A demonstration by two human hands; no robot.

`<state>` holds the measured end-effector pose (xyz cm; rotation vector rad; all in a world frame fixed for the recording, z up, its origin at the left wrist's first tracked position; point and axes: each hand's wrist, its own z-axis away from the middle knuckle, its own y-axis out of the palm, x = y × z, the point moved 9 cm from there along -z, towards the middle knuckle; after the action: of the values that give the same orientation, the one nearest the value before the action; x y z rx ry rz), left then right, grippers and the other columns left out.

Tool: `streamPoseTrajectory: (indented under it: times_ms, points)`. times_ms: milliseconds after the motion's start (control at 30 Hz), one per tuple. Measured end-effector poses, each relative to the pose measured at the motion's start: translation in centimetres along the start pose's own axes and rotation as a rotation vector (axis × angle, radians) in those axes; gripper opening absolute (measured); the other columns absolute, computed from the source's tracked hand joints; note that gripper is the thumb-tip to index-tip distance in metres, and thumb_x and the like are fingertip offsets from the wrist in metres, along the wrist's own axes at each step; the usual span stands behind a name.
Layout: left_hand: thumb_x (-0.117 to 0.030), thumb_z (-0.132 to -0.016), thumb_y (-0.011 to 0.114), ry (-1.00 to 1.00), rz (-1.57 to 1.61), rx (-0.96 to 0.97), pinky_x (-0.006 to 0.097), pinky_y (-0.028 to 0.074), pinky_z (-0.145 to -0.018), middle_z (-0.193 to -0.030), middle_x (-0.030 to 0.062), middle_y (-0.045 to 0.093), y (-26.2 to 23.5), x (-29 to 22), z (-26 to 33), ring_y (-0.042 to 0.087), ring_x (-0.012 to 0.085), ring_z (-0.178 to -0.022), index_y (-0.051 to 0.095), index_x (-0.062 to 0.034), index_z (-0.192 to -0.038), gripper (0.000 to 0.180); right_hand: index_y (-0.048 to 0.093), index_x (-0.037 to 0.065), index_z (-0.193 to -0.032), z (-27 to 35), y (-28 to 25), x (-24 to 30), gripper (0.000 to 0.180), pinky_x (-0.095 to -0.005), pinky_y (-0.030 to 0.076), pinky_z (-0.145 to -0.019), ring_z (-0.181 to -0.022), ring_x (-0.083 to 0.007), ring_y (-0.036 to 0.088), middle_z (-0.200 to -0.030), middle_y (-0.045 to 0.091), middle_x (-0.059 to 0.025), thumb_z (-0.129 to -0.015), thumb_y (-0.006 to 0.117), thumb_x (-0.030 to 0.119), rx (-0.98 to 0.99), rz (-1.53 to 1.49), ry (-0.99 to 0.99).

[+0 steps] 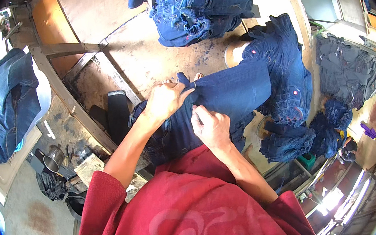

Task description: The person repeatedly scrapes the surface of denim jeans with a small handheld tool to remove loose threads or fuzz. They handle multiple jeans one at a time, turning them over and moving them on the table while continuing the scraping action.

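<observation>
The left hand [165,100] is pinching a small fold of the dark blue jeans [234,94], which are lying across the person's lap, and the pinched bit is sticking up just past its fingertips. The right hand [210,126] is pressing down on the same jeans just below it (its fingers are curled, but I cannot tell if they are gripping cloth). More jeans are sitting in a pile [202,5] on the floor ahead.

Stained brown floor [152,56] with a stack of folded blue jeans [202,5] on it.
</observation>
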<state>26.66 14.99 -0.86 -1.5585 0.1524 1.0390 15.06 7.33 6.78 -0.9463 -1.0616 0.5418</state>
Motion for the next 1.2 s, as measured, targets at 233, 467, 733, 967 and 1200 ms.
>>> streamPoseTrajectory:
  times_ms: [233, 467, 733, 967, 1200]
  points:
    - [-0.03, -0.095, 0.084, 0.036, 0.01, -0.068, 0.043, 0.06, -0.06, -0.074, 0.0163, 0.072, -0.4, -0.2, 0.0, 0.073, 0.0353, -0.063, 0.075, -0.0027, -0.109, 0.031, 0.07, 0.008, -0.093, -0.1, -0.3, -0.2, 0.006, -0.0399, 0.057, -0.052, -0.056, -0.0298, 0.072, -0.067, 0.071, -0.0137, -0.096, 0.075, 0.01, -0.035, -0.029, 0.008]
    - [-0.029, -0.095, 0.084, 0.058, 0.033, -0.148, 0.043, 0.06, -0.061, -0.082, 0.0172, 0.076, -0.8, -0.3, 0.1, 0.075, 0.0361, -0.068, 0.076, -0.0024, -0.107, 0.03, 0.07, 0.008, -0.094, -0.1, -0.6, -0.1, 0.006, -0.0414, 0.056, -0.051, -0.054, -0.0301, 0.071, -0.064, 0.068, -0.0129, -0.097, 0.074, 0.011, -0.065, -0.081, 0.025]
    - [-0.03, -0.095, 0.085, 0.019, 0.031, -0.098, 0.044, 0.058, -0.058, -0.074, 0.0173, 0.073, -0.4, -0.1, 0.1, 0.073, 0.0352, -0.062, 0.076, -0.0037, -0.105, 0.03, 0.071, 0.007, -0.096, -0.1, -0.6, -0.3, 0.005, -0.0416, 0.055, -0.05, -0.054, -0.03, 0.071, -0.064, 0.069, -0.0129, -0.097, 0.074, 0.011, -0.079, -0.087, 0.025]
    - [-0.028, -0.095, 0.084, 0.019, 0.045, -0.125, 0.044, 0.059, -0.059, -0.073, 0.0171, 0.071, -0.8, -0.3, 0.0, 0.072, 0.0359, -0.062, 0.075, -0.0028, -0.101, 0.027, 0.07, 0.01, -0.097, -0.4, -0.3, -0.4, 0.004, -0.0416, 0.056, -0.05, -0.055, -0.0293, 0.072, -0.065, 0.07, -0.0119, -0.096, 0.074, 0.012, -0.048, -0.035, 0.019]
    - [-0.03, -0.095, 0.084, -0.053, -0.007, -0.044, 0.043, 0.06, -0.061, -0.074, 0.0177, 0.073, 0.0, 0.3, -0.1, 0.074, 0.0353, -0.065, 0.077, -0.0027, -0.104, 0.029, 0.071, 0.006, -0.091, 0.5, -0.9, -0.8, 0.008, -0.0404, 0.056, -0.052, -0.058, -0.0295, 0.074, -0.067, 0.071, -0.0134, -0.095, 0.077, 0.01, -0.058, -0.105, 0.047]
